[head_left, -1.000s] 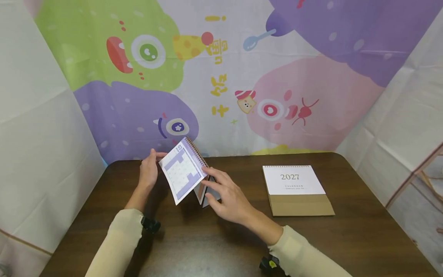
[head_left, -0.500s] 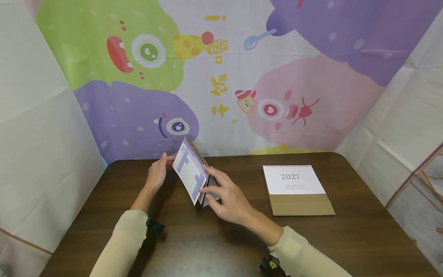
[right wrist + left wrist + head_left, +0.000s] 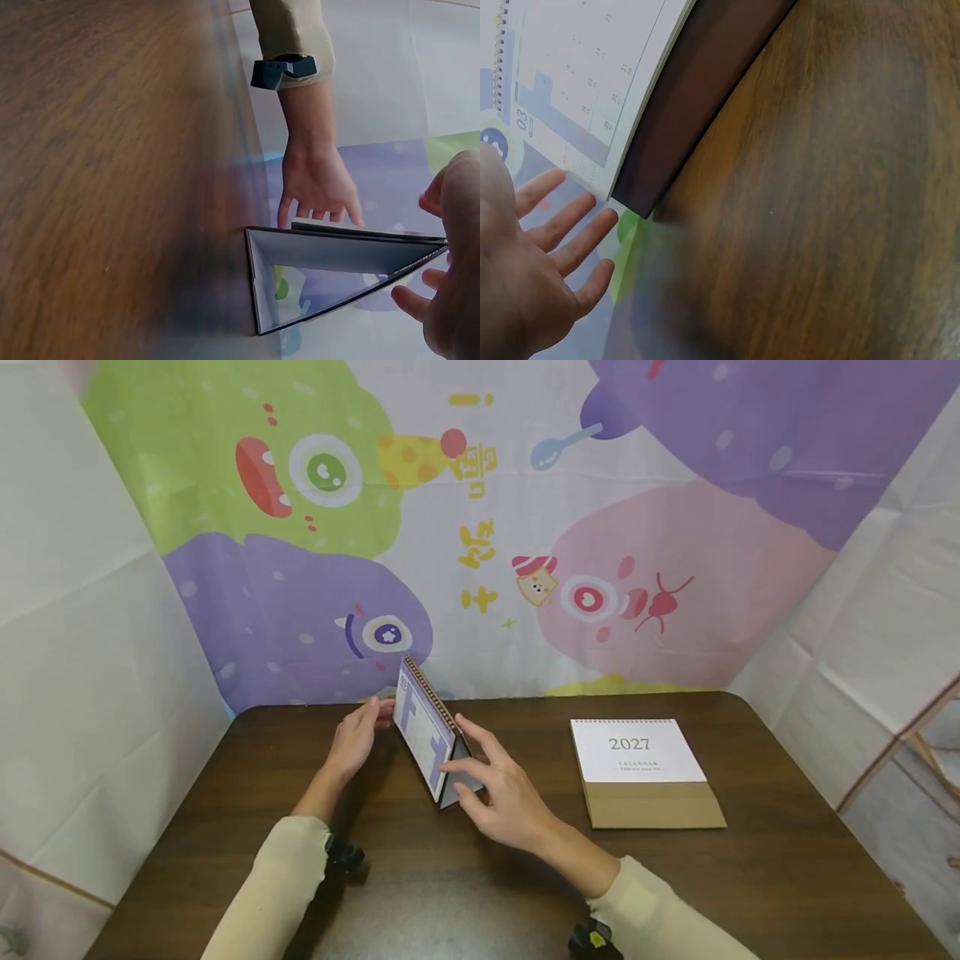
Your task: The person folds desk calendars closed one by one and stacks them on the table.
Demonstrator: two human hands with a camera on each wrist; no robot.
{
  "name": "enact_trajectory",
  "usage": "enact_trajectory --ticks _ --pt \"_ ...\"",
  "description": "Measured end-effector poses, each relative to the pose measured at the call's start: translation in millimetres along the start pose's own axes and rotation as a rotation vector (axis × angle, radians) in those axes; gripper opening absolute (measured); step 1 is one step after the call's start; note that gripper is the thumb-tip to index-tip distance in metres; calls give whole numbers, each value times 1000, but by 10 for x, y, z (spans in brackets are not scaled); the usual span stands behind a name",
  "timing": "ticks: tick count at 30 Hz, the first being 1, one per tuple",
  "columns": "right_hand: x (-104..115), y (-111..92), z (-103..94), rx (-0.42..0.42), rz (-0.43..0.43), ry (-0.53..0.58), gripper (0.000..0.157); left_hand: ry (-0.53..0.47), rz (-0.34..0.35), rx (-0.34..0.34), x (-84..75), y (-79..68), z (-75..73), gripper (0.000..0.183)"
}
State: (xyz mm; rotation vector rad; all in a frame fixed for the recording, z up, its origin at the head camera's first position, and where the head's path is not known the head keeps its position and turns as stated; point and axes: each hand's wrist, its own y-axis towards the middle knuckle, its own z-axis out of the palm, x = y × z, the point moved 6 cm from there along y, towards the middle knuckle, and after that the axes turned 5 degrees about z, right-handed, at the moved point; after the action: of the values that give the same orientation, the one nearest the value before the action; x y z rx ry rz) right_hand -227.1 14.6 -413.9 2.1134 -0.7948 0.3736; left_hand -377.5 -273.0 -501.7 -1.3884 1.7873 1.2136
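A desk calendar [image 3: 423, 731] with a spiral-bound top stands upright like a tent, its purple "03" page facing left. My left hand [image 3: 356, 739] is at its far left end, and in the left wrist view the spread fingers [image 3: 577, 244] are close to the page's lower corner. At the near end is my right hand [image 3: 510, 793], its loosely bent fingers around the upper edge without a clear grip. The right wrist view shows the calendar's hollow triangular stand [image 3: 337, 244] from its end. Whether the right fingertips touch it is hard to tell.
On the right of the dark wooden table [image 3: 465, 893] lies a second calendar [image 3: 637, 768], with a white "2027" cover above a tan base. A cartoon-printed cloth [image 3: 480, 527] hangs behind the table. White cloth walls [image 3: 90, 610] stand at both sides.
The calendar's lifted "03" page has swung down to the right and now lies against the stand. My left hand followed it rightward and came off the page; the right hand barely moved.
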Motion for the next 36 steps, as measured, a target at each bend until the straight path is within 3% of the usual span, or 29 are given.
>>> enact_trajectory --ticks 2,6,10,17,19,23,29,36 --pt "-25 -19 -17 -6 15 4 33 -4 24 -6 99 55 1 64" --pt "-73 -45 -51 -12 47 9 41 17 86 -52 96 109 -6 61" --pt "-102 -75 -70 -12 65 4 46 38 87 -60 -135 63 2 62" --pt "-151 -165 -86 0 104 -1 55 55 102 -66 -341 19 71 63" --pt "-164 -192 -93 2 116 7 59 50 74 -41 -571 -42 81 64" --pt "-197 -239 -113 8 153 25 68 68 46 -19 -800 -77 120 56" --pt "-225 -285 -133 43 200 41 75 84 94 -27 -897 -63 163 53" --pt "-268 -320 -115 69 226 46 72 74 176 -48 -982 -47 179 53"
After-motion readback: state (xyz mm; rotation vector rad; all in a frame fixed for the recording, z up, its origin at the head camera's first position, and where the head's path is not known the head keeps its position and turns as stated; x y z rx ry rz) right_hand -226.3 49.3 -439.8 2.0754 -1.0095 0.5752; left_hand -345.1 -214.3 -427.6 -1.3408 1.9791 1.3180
